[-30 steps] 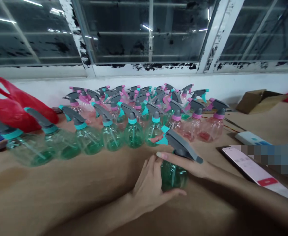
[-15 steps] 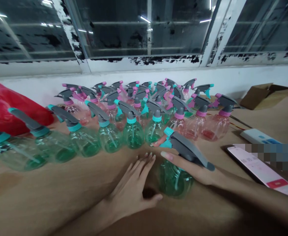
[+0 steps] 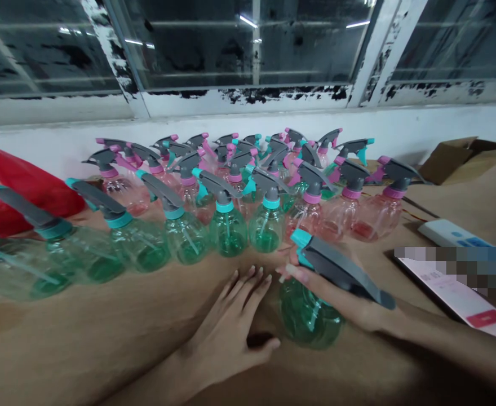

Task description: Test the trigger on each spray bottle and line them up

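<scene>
My right hand (image 3: 336, 290) is closed around the neck of a green spray bottle (image 3: 309, 318), just under its grey trigger head with a turquoise nozzle. The bottle stands close to upright at the table's near side, its nozzle pointing away to the left. To the left of it, my left hand (image 3: 231, 332) lies flat on the table with fingers stretched and thumb apart, holding nothing. Beyond both hands runs a row of similar spray bottles, among them a green one (image 3: 229, 231) and a pink one (image 3: 302, 217).
More spray bottles crowd behind the front row, up to the white wall (image 3: 214, 121) below the windows. A red plastic bag (image 3: 23, 189) lies at the left. On the right are a phone (image 3: 451, 290), a white power strip (image 3: 453, 232) and an open cardboard box (image 3: 459, 160).
My right hand's thumb and fingers have drawn together around the bottle's neck, and the bottle has shifted slightly right. My left hand has stayed almost still. The view has moved a little.
</scene>
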Available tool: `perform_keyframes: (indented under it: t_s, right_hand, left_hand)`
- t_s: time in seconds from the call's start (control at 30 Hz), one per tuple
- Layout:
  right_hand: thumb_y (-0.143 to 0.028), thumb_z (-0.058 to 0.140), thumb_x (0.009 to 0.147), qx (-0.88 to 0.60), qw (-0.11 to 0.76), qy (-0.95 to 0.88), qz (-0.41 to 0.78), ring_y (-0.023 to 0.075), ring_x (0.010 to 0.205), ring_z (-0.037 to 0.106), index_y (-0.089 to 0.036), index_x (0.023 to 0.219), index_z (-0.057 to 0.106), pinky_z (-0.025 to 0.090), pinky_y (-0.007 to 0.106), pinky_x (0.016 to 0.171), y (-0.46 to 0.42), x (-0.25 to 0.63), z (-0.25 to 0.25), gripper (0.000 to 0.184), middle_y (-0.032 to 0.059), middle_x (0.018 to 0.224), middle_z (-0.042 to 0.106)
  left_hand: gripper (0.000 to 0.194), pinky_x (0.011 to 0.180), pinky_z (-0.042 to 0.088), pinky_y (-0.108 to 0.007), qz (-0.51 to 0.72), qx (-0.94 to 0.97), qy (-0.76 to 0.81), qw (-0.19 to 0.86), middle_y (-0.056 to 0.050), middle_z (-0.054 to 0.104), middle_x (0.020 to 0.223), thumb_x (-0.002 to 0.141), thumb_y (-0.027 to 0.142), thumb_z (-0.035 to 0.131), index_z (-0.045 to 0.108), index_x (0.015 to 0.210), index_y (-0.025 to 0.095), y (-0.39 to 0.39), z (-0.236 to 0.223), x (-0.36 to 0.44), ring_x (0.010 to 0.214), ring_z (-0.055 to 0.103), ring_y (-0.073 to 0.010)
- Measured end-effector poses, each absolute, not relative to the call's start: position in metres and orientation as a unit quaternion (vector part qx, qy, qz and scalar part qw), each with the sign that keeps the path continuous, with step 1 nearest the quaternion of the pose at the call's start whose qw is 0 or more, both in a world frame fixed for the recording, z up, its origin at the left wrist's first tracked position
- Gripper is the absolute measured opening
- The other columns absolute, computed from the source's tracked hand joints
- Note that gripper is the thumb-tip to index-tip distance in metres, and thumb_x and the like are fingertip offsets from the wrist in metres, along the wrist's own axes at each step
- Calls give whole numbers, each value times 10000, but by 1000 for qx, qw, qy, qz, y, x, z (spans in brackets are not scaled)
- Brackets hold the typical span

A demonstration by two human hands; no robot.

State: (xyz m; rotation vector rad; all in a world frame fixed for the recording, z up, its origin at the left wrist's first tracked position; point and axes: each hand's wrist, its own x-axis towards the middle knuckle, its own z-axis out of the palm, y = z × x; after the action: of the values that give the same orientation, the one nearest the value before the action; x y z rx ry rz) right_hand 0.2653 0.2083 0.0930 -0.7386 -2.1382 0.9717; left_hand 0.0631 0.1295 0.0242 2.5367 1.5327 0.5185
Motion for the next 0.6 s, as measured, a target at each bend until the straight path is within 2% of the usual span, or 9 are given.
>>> perform_keyframes:
  t_s: [0.13,0.33,0.47,0.6]
  right_hand:
    - [-318,545,842,-274,339,-809,394,190,804,660,-255,1037,618,550,324,732,210,261,102,218,17,920,699]
    - [-255,578,816,-242,366,-789,430,200,995,629,-274,1114,600,502,336,894,210,259,102,300,26,1072,675]
    - [-287,579,823,-243,364,-768,467,181,921,652,-256,1082,601,537,309,834,209,260,99,261,31,1063,671]
    - [-322,581,823,-254,357,-766,470,191,894,659,-251,1065,591,549,334,810,209,262,99,253,45,1092,659]
  left_hand:
    - [847,1060,239,-513,147,842,515,64,-136,328,1449,755,460,628,220,1439,172,129,25,64,1316,299,-325]
    - [814,1077,211,-481,119,844,521,41,-116,297,1467,787,446,604,208,1436,154,128,25,64,1336,254,-290]
    - [806,1075,216,-471,113,847,518,41,-106,296,1469,791,464,598,215,1434,162,129,25,64,1334,254,-280]
    - [793,1069,220,-478,113,848,516,43,-106,304,1465,802,479,586,222,1432,164,130,26,64,1331,260,-283]
